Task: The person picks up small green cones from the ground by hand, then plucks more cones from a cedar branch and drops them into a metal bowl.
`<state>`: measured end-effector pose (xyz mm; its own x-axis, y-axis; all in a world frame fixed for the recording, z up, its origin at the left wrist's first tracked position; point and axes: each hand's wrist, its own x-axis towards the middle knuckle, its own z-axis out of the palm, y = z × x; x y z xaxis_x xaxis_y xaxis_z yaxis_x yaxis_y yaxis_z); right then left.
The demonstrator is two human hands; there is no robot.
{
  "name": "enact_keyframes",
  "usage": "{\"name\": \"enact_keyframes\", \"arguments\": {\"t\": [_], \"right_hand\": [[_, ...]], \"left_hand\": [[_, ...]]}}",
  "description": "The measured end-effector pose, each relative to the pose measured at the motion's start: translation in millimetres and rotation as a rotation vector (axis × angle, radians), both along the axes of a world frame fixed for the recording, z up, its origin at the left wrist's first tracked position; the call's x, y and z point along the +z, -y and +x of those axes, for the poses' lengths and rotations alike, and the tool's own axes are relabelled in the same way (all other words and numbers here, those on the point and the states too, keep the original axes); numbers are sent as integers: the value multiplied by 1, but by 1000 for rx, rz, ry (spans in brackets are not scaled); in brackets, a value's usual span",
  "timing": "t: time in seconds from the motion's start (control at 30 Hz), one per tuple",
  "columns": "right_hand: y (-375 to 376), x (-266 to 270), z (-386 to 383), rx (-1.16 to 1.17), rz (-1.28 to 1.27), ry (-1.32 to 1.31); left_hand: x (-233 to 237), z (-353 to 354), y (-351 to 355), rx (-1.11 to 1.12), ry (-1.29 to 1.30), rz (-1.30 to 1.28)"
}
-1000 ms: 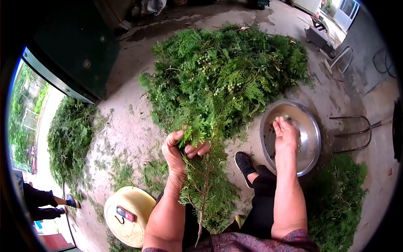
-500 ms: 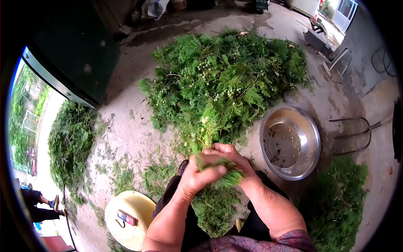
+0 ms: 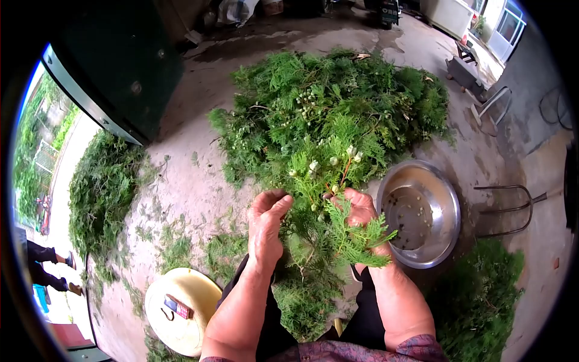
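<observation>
Pinches a green sprig (image 3: 345,235) bearing pale cones in the right hand (image 3: 360,214), with fingers closed about its stem, over the near edge of a large heap of cut greenery (image 3: 338,102) and just left of a metal basin (image 3: 443,199) containing small pale and dark bits. Holds the left hand (image 3: 265,226) just left of the sprig, with thumb and forefinger bent nearly together, but cannot tell them empty or gripping. Shows a pitchfork (image 3: 526,218) right of the basin, and a round pale yellow object (image 3: 202,286) near left.
</observation>
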<state>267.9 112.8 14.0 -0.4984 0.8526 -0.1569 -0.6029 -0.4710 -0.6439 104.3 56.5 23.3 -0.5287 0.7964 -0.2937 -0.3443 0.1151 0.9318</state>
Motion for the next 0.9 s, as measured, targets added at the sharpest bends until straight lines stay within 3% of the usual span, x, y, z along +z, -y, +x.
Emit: {"name": "enact_keyframes", "arguments": {"t": [0.07, 0.13, 0.27, 0.3, 0.37, 0.43, 0.53, 0.6, 0.63, 0.7, 0.8, 0.87, 0.9], "right_hand": [[-3, 19, -4, 164, 132, 50], [7, 37, -5, 75, 137, -7], [11, 18, 3, -71, 212, -216], [9, 11, 5, -80, 239, -200], [4, -4, 11, -100, 292, -168], [2, -3, 11, -98, 108, -6], [-19, -21, 29, -86, 397, 90], [-48, -2, 30, -145, 242, 724], [-49, 4, 32, -245, 225, 467], [-54, 9, 42, -557, 325, 606], [-26, 38, 23, -473, 548, 736], [-11, 38, 4, -215, 673, 790], [-4, 38, -8, -139, 620, 899]], "left_hand": [[0, -4, 0, -127, 27, -23], [-2, -8, -1, -299, 80, -22], [22, 4, 0, -421, 212, -53], [13, -2, -3, -584, -58, -154], [4, 7, 0, -612, -28, -66], [9, 9, 0, -524, 43, -89], [-4, 12, -1, -392, 129, 43], [-5, 13, -1, -352, 121, 70], [-6, 11, -2, -332, 117, 84], [-9, 11, -2, -315, 96, 81], [-9, 15, -3, -293, 116, 94], [-7, 17, -3, -291, 155, 66], [-6, 18, -3, -287, 137, 73]]}}
